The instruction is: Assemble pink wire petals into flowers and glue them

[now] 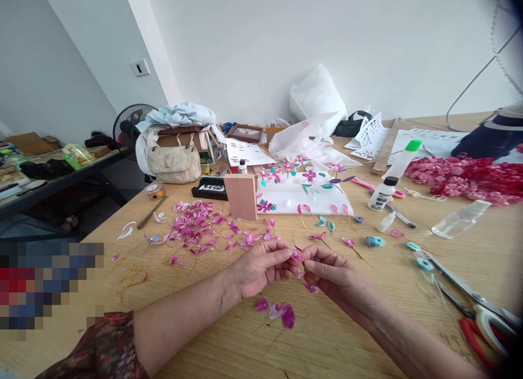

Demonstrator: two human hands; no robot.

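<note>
Flowered sleeve [104,343] is nearest to me. Above the tabletop [212,346], my left hand [261,263] and right hand [328,267] together pinch one small pink petal piece [297,255]. Perhaps the step is shaping it, my grip hides detail; next move calls for light, steady pressure.

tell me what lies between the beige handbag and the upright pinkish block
In the head view, a black box lies between the beige handbag and the upright pinkish block.

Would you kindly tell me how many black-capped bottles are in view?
2: a near bottle right of the white cloth, and a far bottle behind the wooden block, partly hidden. More may be out of sight.
</note>
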